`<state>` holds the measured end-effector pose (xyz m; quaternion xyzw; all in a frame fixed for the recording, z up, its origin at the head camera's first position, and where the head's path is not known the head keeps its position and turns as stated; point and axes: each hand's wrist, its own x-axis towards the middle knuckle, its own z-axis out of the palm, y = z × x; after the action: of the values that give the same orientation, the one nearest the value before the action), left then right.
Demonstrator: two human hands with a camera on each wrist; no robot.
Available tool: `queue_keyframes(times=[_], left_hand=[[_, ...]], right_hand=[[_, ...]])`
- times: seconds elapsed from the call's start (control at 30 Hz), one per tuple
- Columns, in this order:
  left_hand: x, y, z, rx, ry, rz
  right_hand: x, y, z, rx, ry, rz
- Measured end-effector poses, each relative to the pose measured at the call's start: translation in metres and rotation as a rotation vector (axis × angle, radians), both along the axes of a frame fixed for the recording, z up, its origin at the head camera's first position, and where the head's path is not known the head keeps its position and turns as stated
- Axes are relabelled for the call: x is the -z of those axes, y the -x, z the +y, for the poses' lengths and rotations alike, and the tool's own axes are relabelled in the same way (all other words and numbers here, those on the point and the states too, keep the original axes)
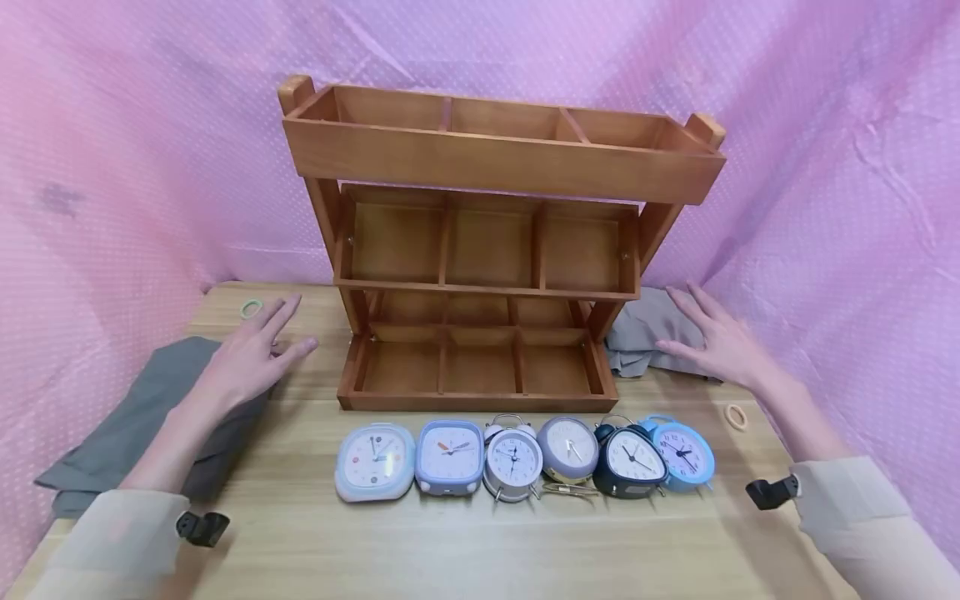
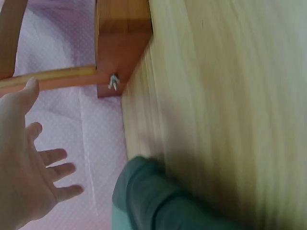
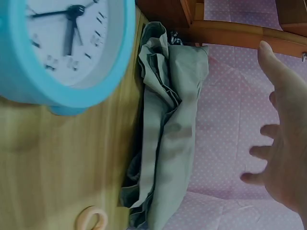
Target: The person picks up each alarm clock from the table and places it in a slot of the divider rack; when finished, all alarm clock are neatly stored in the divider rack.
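A: What is showing at the lower left of the frame?

B: The left hand (image 2: 24, 172) is spreading open there, fingers (image 2: 57, 155) pointing right, holding nothing.

A: And above it?

B: A wooden rack (image 2: 122, 36) is filling the top centre, with a rail running left from it toward the thumb. A small screw (image 2: 113, 81) is sticking out near its lower edge.

A: What is taking up the right side?

B: The table (image 2: 225, 105), blurred. A dark cloth (image 2: 158, 199) is lying at the bottom centre, against its edge. Pink dotted sheeting (image 2: 96, 129) is showing behind the hand.
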<state>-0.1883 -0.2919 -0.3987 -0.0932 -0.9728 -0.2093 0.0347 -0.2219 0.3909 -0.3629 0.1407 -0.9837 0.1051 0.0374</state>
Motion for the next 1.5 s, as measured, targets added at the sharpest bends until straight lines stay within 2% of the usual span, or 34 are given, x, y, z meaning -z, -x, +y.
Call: queue_keyframes(times=[0.1,0.2,0.37,0.53,0.77,0.9,1.1,1.23,1.5], left_hand=[[0.001,-0.004,0.008,0.005,-0.088,-0.056],[0.003,-0.005,0.017,0.045,-0.171,-0.094],[0.010,-0.005,0.031,0.096,-0.251,-0.141],[0.020,-0.009,0.038,0.113,-0.288,-0.209],[0.035,-0.012,0.040,0.156,-0.432,-0.294],[0.043,-0.012,0.040,0.165,-0.418,-0.319],[0.045,-0.010,0.041,0.156,-0.382,-0.371],[0.047,-0.005,0.042,0.168,-0.383,-0.374],[0.053,-0.004,0.040,0.162,-0.422,-0.390]], right_hand=[[0.003,-0.005,0.000,-0.041,0.113,-0.030],[0.007,-0.010,0.001,-0.082,0.190,-0.057],[0.015,-0.019,0.002,-0.131,0.280,-0.111],[0.025,-0.026,0.002,-0.195,0.332,-0.216],[0.039,-0.037,0.011,-0.344,0.385,-0.372],[0.043,-0.043,0.016,-0.405,0.390,-0.468],[0.049,-0.048,0.022,-0.493,0.333,-0.499],[0.054,-0.050,0.024,-0.534,0.331,-0.524],[0.056,-0.054,0.019,-0.547,0.311,-0.516]])
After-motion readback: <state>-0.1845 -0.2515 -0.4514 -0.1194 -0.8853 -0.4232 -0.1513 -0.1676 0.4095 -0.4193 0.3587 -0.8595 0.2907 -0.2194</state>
